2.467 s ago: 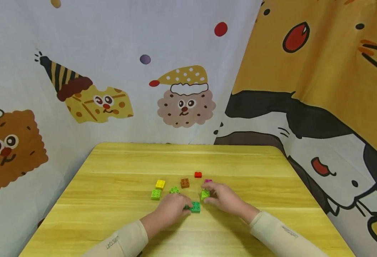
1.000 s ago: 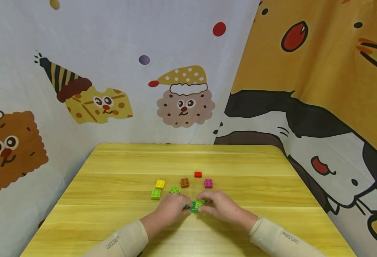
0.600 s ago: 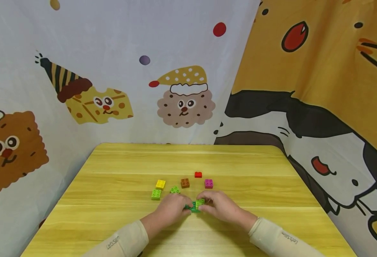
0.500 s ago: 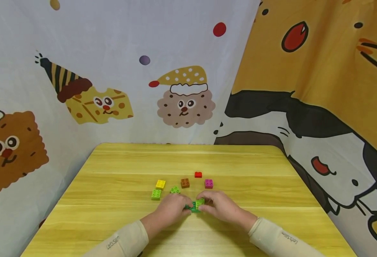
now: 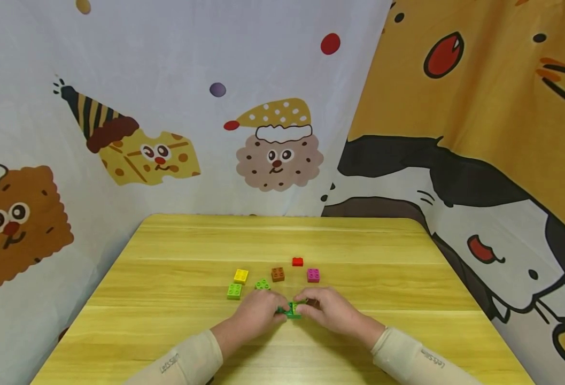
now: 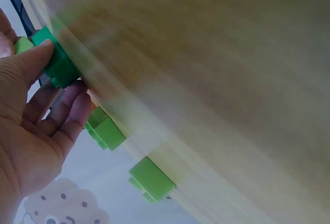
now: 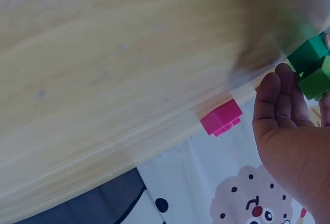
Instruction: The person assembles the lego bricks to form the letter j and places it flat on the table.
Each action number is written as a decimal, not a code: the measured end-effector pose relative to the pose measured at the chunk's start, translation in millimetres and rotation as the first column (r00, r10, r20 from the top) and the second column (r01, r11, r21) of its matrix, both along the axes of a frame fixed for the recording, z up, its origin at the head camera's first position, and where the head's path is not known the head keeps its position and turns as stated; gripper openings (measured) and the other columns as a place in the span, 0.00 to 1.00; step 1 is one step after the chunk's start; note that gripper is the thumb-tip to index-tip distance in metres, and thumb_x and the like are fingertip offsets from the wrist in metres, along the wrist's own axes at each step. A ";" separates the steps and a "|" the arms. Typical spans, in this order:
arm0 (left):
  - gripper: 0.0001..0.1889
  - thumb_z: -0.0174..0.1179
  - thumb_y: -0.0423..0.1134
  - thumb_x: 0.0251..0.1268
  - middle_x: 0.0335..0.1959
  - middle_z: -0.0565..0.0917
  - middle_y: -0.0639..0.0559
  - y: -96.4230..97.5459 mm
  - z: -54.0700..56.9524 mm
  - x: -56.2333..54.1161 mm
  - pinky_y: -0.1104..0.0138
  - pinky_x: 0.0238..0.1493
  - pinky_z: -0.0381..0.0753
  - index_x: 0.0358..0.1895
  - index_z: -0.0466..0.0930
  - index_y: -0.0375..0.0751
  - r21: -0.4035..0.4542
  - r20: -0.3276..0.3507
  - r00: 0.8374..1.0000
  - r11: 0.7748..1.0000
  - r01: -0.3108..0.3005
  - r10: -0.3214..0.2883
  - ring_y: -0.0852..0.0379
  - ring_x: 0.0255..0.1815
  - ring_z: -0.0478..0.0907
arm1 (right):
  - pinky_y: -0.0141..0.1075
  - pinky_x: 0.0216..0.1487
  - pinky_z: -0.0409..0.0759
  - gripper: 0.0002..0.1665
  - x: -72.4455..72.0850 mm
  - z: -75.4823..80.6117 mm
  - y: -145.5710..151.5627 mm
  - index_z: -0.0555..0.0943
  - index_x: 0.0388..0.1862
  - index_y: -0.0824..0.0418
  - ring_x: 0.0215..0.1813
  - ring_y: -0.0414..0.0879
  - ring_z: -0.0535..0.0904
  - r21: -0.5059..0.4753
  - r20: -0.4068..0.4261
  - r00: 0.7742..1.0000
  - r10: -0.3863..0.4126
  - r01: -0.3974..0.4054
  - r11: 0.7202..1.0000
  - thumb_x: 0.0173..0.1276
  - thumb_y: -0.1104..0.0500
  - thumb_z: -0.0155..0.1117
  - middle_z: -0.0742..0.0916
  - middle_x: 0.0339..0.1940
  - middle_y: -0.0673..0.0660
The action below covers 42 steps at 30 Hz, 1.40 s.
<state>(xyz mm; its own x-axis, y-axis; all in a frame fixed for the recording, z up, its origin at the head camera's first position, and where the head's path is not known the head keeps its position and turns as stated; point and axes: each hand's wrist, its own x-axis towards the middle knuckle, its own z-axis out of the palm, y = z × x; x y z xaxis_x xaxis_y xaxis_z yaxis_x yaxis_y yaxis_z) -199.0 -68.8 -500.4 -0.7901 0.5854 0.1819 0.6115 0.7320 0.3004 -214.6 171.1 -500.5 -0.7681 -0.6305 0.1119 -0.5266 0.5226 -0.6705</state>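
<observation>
We note the green brick [image 6: 63,63] well in from the far edge of the worktop [image 5: 191,240], long axis roughly parallel to it, left end pinched by the left hand [image 5: 259,311], while the right hand [image 5: 334,311], nearer the right end, pinches the lime brick [image 7: 315,83] atop that end.

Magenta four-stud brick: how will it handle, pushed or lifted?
The magenta four-stud brick looks like moulded plastic, so probably stiff and light. Flat sides suggest sliding, not rolling; its squat shape makes tipping unlikely.
</observation>
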 end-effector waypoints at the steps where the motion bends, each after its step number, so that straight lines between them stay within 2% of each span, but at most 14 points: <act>1: 0.07 0.79 0.42 0.62 0.42 0.94 0.60 0.2 -0.2 -0.5 0.68 0.48 0.88 0.42 0.93 0.52 -0.001 0.000 1.000 1.000 -0.001 0.001 0.63 0.45 0.90 | 0.28 0.43 0.86 0.11 -0.1 0.4 -0.3 0.88 0.55 0.50 0.42 0.32 0.84 0.002 0.008 1.000 -0.005 0.005 1.000 0.79 0.50 0.68 0.92 0.48 0.47; 13: 0.07 0.78 0.41 0.62 0.43 0.94 0.59 0.5 2.4 -5.2 0.66 0.50 0.89 0.42 0.93 0.51 0.009 0.002 1.000 1.000 0.005 -0.005 0.61 0.47 0.91 | 0.29 0.44 0.86 0.07 -8.0 4.9 -0.1 0.87 0.52 0.50 0.42 0.34 0.83 0.004 0.034 0.999 -0.010 0.010 1.000 0.79 0.54 0.67 0.91 0.46 0.47; 20: 0.07 0.79 0.41 0.61 0.42 0.94 0.60 0.6 3.9 -6.6 0.66 0.50 0.89 0.41 0.93 0.52 0.001 -0.009 1.000 1.000 0.004 -0.004 0.61 0.46 0.91 | 0.27 0.41 0.85 0.06 -7.2 3.0 -0.9 0.88 0.49 0.51 0.40 0.30 0.82 0.032 -0.110 0.994 0.010 -0.007 0.999 0.77 0.56 0.70 0.92 0.44 0.47; 22: 0.07 0.79 0.41 0.61 0.42 0.94 0.60 0.6 4.6 -6.7 0.66 0.49 0.89 0.41 0.93 0.52 0.000 -0.010 1.000 1.000 0.002 -0.002 0.61 0.46 0.91 | 0.26 0.40 0.85 0.06 -6.3 1.7 -0.2 0.88 0.49 0.52 0.39 0.29 0.82 0.032 -0.122 0.993 0.009 -0.005 0.999 0.76 0.56 0.70 0.92 0.43 0.47; 30: 0.08 0.79 0.42 0.61 0.43 0.94 0.60 0.4 5.1 -7.8 0.65 0.50 0.89 0.42 0.93 0.52 -0.015 -0.019 1.000 1.000 -0.008 0.008 0.61 0.46 0.91 | 0.27 0.38 0.85 0.08 -8.7 1.8 3.2 0.88 0.51 0.53 0.37 0.29 0.81 0.006 -0.052 0.999 0.012 -0.012 1.000 0.77 0.55 0.70 0.92 0.43 0.48; 42: 0.07 0.79 0.41 0.61 0.42 0.94 0.60 1.7 2.4 -6.5 0.64 0.51 0.88 0.41 0.93 0.52 0.009 0.037 0.999 1.000 -0.006 0.006 0.62 0.45 0.90 | 0.29 0.35 0.84 0.07 -10.4 -6.6 6.6 0.87 0.51 0.50 0.35 0.34 0.80 -0.044 -0.007 0.999 0.039 -0.039 0.998 0.79 0.53 0.68 0.90 0.41 0.47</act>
<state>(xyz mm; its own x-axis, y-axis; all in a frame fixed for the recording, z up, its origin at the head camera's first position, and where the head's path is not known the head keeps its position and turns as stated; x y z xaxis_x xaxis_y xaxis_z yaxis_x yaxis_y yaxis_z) -205.5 -67.1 -498.0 -0.7999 0.5791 0.1578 0.5955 0.7329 0.3290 -225.0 177.7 -507.2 -0.7421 -0.6544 0.1448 -0.5502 0.4714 -0.6893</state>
